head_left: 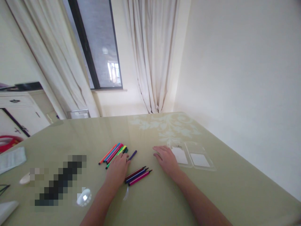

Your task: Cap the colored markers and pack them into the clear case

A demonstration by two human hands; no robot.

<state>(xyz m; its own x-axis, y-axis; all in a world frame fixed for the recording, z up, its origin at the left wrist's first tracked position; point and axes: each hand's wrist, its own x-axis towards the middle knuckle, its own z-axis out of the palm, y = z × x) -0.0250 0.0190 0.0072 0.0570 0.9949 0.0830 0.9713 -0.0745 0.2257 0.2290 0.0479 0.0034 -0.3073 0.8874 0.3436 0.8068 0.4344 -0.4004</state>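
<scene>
My left hand is bent down over the table at the right side of a row of capped, brightly coloured markers. A purple marker sticks out past its thumb, its lower part hidden by the hand. Below this hand lie three uncapped markers with their tips toward the right: a dark red one, a blue one and a magenta one. My right hand rests palm down with fingers stretched out, holding nothing. It is beside a clear plastic case with white cards inside.
A round glass-like object and a blurred dark object lie on the table to the left. A pale mouse-shaped thing is farther left. A wall borders the right edge; curtains hang behind.
</scene>
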